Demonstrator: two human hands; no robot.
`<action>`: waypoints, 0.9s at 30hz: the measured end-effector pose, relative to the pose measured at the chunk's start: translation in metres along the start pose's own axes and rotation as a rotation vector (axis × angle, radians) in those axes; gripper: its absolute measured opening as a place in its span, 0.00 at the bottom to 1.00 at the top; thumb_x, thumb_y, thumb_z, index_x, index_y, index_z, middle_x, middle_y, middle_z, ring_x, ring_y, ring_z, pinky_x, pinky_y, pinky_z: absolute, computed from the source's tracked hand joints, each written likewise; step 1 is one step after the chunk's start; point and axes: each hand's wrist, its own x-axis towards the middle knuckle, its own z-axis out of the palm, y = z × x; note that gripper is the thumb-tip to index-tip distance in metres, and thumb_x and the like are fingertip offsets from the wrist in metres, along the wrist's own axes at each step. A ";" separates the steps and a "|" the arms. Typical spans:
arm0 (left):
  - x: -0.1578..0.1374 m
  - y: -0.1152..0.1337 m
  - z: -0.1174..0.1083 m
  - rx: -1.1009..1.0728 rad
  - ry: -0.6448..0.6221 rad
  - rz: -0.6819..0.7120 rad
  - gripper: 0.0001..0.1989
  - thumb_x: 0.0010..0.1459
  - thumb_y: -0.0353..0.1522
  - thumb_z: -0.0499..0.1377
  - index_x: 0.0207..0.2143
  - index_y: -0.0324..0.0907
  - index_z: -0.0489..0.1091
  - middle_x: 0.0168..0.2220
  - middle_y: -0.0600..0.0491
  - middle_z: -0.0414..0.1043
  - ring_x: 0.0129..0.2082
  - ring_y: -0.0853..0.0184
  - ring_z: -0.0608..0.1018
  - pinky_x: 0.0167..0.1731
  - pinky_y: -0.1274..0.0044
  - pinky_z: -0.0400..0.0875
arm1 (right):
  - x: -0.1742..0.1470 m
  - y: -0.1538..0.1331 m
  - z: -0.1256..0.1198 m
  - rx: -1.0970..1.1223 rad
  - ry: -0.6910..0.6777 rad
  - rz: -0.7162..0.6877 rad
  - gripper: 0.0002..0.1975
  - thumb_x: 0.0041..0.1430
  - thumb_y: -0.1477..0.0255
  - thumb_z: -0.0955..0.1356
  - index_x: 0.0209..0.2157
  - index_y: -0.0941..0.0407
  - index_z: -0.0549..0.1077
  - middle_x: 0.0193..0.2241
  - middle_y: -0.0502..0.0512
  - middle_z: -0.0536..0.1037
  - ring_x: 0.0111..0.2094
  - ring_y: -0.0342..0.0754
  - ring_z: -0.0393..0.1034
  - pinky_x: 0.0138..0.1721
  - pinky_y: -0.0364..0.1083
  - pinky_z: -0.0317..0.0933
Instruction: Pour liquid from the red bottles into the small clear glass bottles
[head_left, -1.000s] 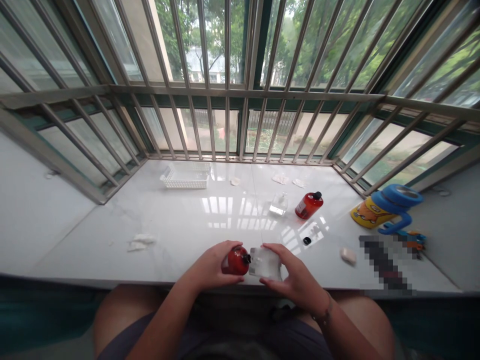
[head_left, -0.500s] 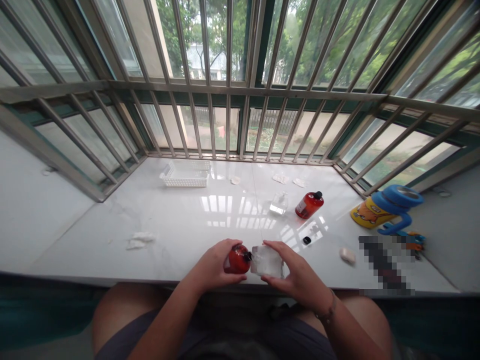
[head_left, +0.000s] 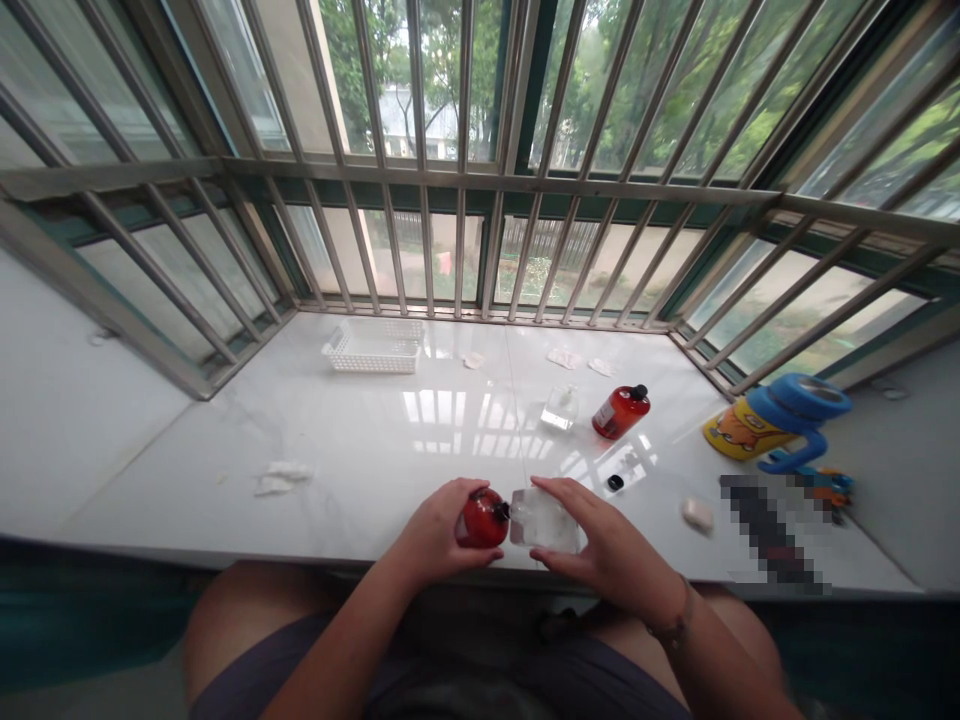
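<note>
My left hand is closed around a red bottle, which lies tilted with its dark neck pointing right. In my right hand is a clear square bottle, gripped between thumb and fingers. The red bottle's neck meets the clear bottle's left end near the counter's front edge; whether liquid passes between them I cannot tell. Farther back stand a second clear bottle with a pump top and another red bottle with a black cap. A small black cap lies on the counter in front of them.
A white basket sits at the back left of the white counter. Crumpled tissue lies at left. On the right are a pinkish block, a yellow and blue flask and a blurred-out dark item. Metal bars enclose the window.
Both hands, with the red bottle and the clear bottle, have shifted slightly right in view. The camera view has moved a little too; the grips look the same.
</note>
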 end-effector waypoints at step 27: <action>0.000 -0.004 0.003 -0.010 0.030 0.013 0.42 0.46 0.40 0.79 0.61 0.49 0.68 0.57 0.46 0.77 0.56 0.51 0.80 0.58 0.61 0.76 | 0.008 -0.012 -0.006 -0.147 -0.053 -0.035 0.41 0.60 0.69 0.78 0.71 0.48 0.63 0.60 0.62 0.76 0.59 0.59 0.75 0.61 0.58 0.74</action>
